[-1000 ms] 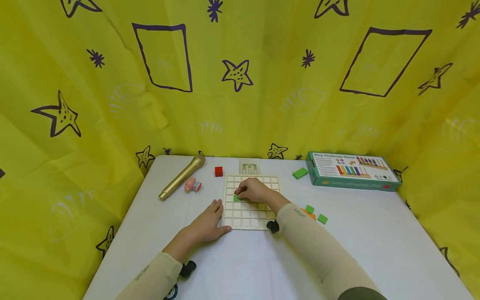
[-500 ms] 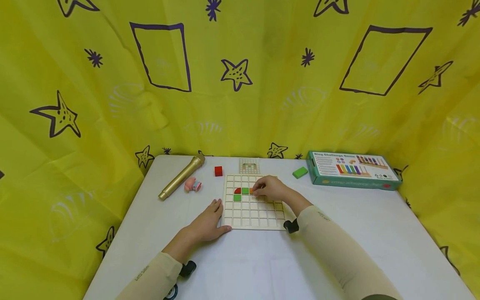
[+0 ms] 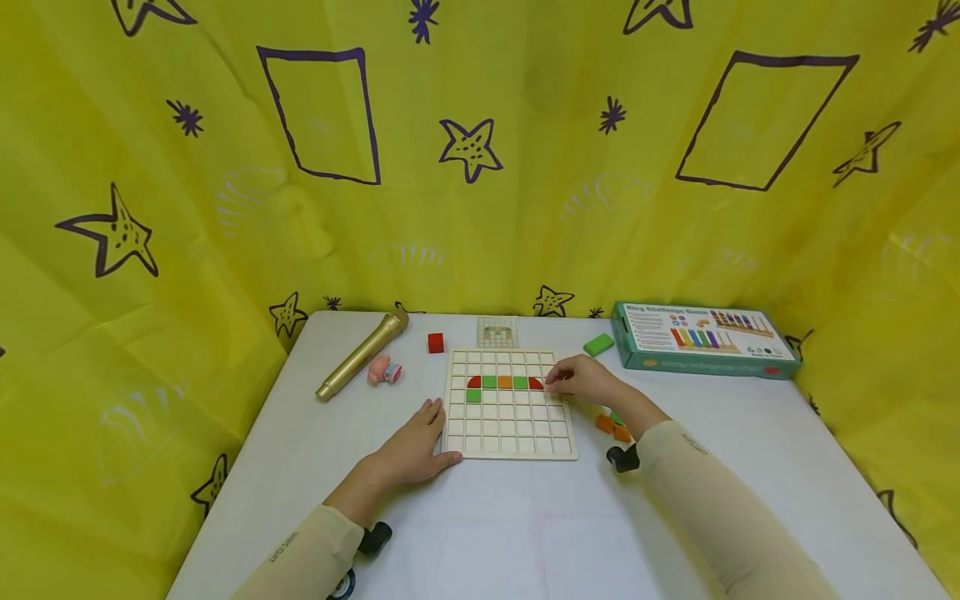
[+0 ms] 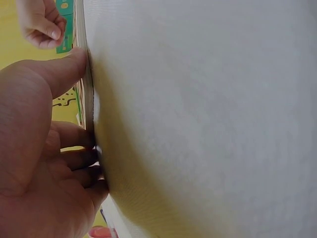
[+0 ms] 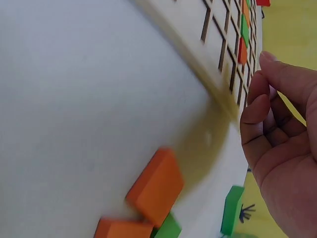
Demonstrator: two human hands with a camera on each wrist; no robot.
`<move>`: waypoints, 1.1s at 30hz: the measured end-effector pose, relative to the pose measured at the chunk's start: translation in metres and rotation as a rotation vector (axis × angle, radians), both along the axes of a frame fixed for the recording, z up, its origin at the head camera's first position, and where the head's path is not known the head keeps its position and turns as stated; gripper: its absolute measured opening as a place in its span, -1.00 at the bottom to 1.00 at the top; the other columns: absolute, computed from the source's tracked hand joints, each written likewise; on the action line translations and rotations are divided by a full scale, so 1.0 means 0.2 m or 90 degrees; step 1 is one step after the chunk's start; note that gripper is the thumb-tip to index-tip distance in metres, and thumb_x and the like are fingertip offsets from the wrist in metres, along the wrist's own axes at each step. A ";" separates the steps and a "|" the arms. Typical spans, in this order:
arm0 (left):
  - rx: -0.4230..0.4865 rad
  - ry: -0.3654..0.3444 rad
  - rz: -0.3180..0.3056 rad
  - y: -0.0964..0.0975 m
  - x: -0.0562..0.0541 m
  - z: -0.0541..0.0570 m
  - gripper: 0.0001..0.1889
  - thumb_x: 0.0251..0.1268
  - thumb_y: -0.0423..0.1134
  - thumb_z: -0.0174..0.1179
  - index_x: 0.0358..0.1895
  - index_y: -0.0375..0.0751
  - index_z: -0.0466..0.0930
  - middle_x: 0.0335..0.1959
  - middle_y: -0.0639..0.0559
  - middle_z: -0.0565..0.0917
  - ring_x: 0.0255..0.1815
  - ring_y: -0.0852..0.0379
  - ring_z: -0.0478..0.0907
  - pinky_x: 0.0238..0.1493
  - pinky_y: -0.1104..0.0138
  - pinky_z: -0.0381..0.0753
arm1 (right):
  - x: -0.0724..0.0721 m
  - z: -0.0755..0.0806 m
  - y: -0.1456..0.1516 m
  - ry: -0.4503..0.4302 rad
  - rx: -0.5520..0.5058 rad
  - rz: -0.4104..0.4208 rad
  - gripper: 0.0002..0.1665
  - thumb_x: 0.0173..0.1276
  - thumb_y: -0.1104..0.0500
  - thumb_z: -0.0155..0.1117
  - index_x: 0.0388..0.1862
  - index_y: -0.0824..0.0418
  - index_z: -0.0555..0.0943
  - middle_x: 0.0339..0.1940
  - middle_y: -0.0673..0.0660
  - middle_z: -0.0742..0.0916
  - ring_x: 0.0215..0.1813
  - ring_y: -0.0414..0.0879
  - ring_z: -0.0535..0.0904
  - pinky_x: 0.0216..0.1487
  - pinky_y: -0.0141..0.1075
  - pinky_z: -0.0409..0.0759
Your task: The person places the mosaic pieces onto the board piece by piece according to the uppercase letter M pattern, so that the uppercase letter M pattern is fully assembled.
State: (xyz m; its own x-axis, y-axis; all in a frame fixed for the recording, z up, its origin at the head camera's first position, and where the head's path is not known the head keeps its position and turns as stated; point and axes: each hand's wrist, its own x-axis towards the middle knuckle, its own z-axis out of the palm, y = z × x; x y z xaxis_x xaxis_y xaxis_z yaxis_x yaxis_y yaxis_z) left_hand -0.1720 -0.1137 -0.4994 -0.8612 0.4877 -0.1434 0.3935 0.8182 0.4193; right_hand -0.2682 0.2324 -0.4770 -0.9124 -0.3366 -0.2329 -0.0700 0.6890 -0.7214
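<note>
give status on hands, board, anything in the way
Left hand touching grid board; right hand beside right-end red tile, no piece visible in grip. Six tiles visible on board. Loose orange blocks right of it, seemingly not obstructing.

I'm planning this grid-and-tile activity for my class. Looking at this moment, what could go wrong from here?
The right grip is right beside the end red tile, so a slight brush could nudge it out of its square.

The black wrist camera appears close to the loose orange tiles and might scatter them.

The left grip is against the left edge of the grid board; a careless push could shift the board under the row.
</note>
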 end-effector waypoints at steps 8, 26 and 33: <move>-0.004 0.001 0.000 0.00 0.00 0.00 -0.07 0.38 0.11 0.26 0.50 -0.56 0.11 0.58 -0.34 0.07 0.61 -0.23 -0.05 0.52 0.03 0.10 | 0.05 0.00 0.15 0.017 0.037 -0.012 -0.87 0.41 0.14 0.38 -0.17 0.18 0.72 -0.28 0.05 0.70 -0.19 -0.03 0.50 -0.17 -0.25 0.53; 0.000 0.002 0.003 0.01 -0.01 -0.01 -0.06 0.37 0.13 0.26 0.50 -0.55 0.11 0.58 -0.34 0.07 0.61 -0.23 -0.05 0.52 0.02 0.11 | 0.17 -0.05 0.41 0.022 0.027 -0.039 -0.83 0.37 0.16 0.41 -0.16 0.24 0.73 -0.29 0.05 0.71 -0.25 -0.07 0.54 -0.18 -0.26 0.55; -0.003 0.002 0.006 0.01 0.00 0.00 -0.07 0.36 0.11 0.28 0.49 -0.56 0.12 0.58 -0.34 0.07 0.61 -0.24 -0.05 0.51 0.01 0.12 | 0.20 -0.05 0.45 0.001 0.018 -0.049 -0.84 0.37 0.19 0.40 -0.15 0.25 0.72 -0.28 0.04 0.72 -0.24 -0.05 0.57 -0.16 -0.25 0.58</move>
State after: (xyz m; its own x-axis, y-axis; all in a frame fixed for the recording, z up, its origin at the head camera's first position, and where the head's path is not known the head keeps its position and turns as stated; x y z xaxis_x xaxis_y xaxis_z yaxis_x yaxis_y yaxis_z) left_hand -0.1714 -0.1116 -0.4996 -0.8664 0.4783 -0.1435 0.3863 0.8241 0.4143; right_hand -0.2287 0.3221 -0.4871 -0.9355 -0.2590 -0.2404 -0.0173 0.7129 -0.7010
